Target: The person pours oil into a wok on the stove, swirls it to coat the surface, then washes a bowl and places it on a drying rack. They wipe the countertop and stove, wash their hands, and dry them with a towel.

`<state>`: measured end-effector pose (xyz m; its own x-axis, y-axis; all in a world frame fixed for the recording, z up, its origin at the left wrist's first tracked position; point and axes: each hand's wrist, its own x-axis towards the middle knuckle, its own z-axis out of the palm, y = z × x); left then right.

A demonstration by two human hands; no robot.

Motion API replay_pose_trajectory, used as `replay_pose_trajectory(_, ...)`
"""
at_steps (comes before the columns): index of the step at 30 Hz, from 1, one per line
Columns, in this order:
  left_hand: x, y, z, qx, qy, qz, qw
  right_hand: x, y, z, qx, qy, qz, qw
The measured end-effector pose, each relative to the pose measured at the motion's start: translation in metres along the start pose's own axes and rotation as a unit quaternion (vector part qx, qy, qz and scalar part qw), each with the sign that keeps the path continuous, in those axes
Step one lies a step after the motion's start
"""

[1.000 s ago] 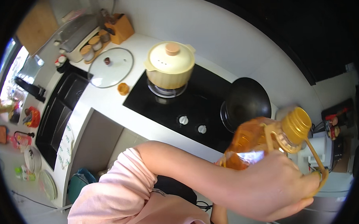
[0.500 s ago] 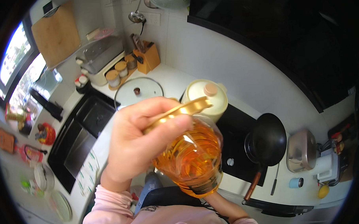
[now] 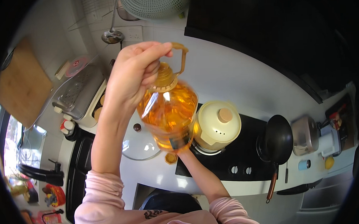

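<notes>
My left hand (image 3: 140,66) is closed round the gold handle (image 3: 182,58) of a large clear oil bottle (image 3: 167,108) and holds it up, tilted, over the counter. Amber oil fills much of the bottle. My right forearm reaches in from the lower right to the bottle's base, where the bottle hides the fingers of my right hand (image 3: 184,152). Below the base, a small round gold cap (image 3: 171,158) lies on the white counter. Beside the bottle, a cream lidded pot (image 3: 218,124) stands on the black hob (image 3: 249,143). A glass lid (image 3: 139,147) lies behind my left forearm.
A black wok (image 3: 278,142) sits on the right of the hob, its wooden handle over the front edge. At the left are the black sink (image 3: 76,171) and tap (image 3: 41,174). A ladle (image 3: 113,36) hangs on the wall, near a dark overhead panel (image 3: 263,34).
The bottle has moved up and away from my body, with my left hand on its handle. More of my right forearm shows. The gold cap on the counter has come into view.
</notes>
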<state>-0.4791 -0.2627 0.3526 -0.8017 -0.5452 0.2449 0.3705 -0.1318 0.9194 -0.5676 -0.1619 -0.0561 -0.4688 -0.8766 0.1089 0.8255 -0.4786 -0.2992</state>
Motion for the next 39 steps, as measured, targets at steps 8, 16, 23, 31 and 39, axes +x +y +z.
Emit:
replay_pose_trajectory(8, 0.082, -0.069, -0.020, 0.030, 0.034, -0.020, 0.999, -0.077, -0.016, 0.033, -0.792, 0.059, 0.034, 0.607)
replay_pose_trajectory(16, 0.153, -0.113, -0.040, 0.050, 0.068, 0.021, 0.996, -0.097, -0.008, 0.042, -0.935, -0.067, 0.098, 0.333)
replay_pose_trajectory(23, 0.173, -0.138, -0.046, 0.119, -0.025, 0.025, 0.992, -0.046, -0.048, 0.130, -0.769, 0.040, 0.047, 0.637)
replay_pose_trajectory(31, 0.111, -0.178, -0.070, 0.429, -0.075, 0.327, 0.839, 0.083, -0.164, 0.299, -0.746, 0.048, -0.253, 0.614)
replay_pose_trajectory(39, 0.077, -0.258, -0.074, 0.476, 0.029, 0.318, 0.819, 0.221, -0.177, 0.245, -0.818, 0.026, -0.200, 0.538)
